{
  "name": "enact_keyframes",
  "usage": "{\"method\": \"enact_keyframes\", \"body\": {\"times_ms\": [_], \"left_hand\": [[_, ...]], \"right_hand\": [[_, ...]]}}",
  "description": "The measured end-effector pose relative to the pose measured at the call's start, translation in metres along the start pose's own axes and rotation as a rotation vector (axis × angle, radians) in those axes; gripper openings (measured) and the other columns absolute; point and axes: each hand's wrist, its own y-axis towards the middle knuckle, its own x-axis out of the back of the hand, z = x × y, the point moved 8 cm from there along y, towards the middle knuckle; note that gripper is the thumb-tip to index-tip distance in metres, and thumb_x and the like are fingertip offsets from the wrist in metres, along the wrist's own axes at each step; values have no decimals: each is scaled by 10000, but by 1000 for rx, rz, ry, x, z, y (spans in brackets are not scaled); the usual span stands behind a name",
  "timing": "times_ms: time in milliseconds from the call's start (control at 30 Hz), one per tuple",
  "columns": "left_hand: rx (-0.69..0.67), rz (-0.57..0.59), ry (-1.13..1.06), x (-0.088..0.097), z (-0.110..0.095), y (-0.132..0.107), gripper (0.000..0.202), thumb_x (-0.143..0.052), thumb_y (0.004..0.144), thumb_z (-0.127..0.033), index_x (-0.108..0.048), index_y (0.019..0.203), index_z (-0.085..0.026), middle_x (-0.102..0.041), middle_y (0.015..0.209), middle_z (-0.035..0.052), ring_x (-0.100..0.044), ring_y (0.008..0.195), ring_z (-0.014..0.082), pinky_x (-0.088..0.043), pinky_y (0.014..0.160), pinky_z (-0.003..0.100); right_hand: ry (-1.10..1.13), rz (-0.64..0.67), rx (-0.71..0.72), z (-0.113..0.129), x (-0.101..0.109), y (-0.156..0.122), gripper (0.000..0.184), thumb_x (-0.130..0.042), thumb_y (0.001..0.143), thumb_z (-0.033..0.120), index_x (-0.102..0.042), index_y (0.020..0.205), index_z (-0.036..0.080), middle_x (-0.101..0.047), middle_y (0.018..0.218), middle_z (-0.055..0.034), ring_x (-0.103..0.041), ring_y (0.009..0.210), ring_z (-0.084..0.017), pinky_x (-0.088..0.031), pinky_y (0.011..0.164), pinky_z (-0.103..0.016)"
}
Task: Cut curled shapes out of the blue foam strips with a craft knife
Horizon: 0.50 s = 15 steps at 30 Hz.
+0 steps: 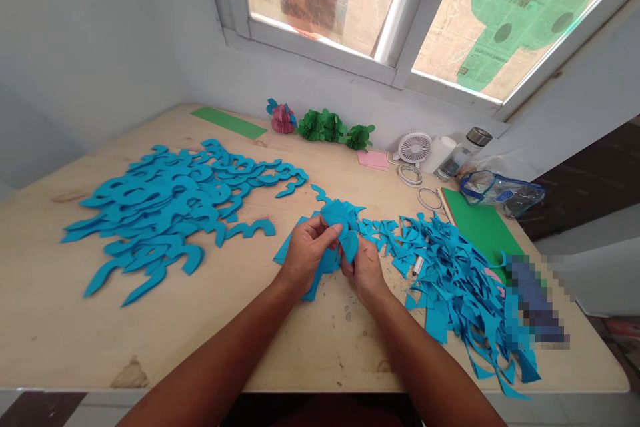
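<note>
Both my hands meet over the middle of the wooden table [60, 320]. My left hand [306, 255] and my right hand [365, 270] are closed on a folded blue paper piece [340, 221], pinching it between fingers and thumbs. More blue pieces lie under the hands. A spread of curved blue paper cut-outs [165, 213] covers the table to the left. A heap of blue paper scraps [450, 273] lies to the right, with a white pen-like tool [419, 265] among them.
Along the back wall stand a pink paper flower [283, 119], green paper flowers [330, 127], a small white fan [414, 147], a bottle [463, 155] and a clear pouch [500, 192]. Green sheets [483, 227] lie at the right, a green strip [229, 123] at the back left.
</note>
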Motion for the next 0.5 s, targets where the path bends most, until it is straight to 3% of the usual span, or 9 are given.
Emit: {"method": "enact_keyframes", "body": {"times_ms": [500], "left_hand": [[-31, -27, 83, -1, -10, -3, 216, -656, 685, -253, -535, 525, -174, -510, 475, -41, -459, 469, 96, -390, 508, 223]], "right_hand": [[11, 0, -21, -4, 3, 0, 511, -493, 795, 629, -470, 534, 191, -327, 357, 69, -213, 341, -67, -148, 371, -235]]}}
